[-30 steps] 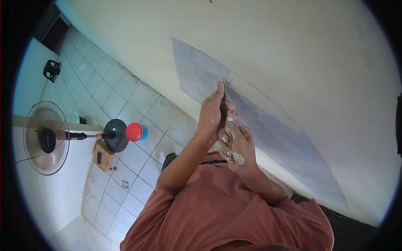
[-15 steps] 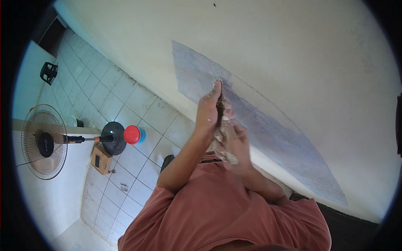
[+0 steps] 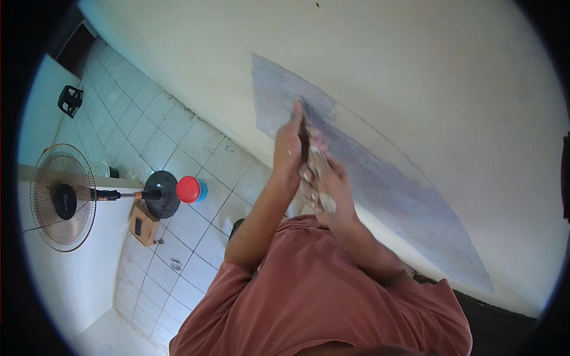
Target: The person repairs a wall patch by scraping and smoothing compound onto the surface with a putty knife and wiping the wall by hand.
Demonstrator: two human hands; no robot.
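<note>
My left hand (image 3: 288,151) is closed on a thin dark flat tool (image 3: 304,139) seen edge-on, its thumb pointing up along it and pale smears on its surface. Pressed close beside it, my right hand (image 3: 332,184) has curled fingers coated with whitish paste. Something pale and flat shows in that hand, but blur and the fingers hide what it is. Both hands are in front of a wall (image 3: 415,77) with a large grey-violet patch (image 3: 356,163) on it. Whether the tool's tip touches the patch I cannot tell.
On the left stands a pedestal fan (image 3: 64,199) with a round black base (image 3: 161,194). Next to it are a tub with a red lid (image 3: 189,189) and a brown cardboard box (image 3: 144,224). A black stool (image 3: 70,101) stands farther off on the tiled floor (image 3: 208,207).
Both hands have shifted slightly up and to the left, carrying the flat tool along. My right hand has moved along beside my left, still close against it.
</note>
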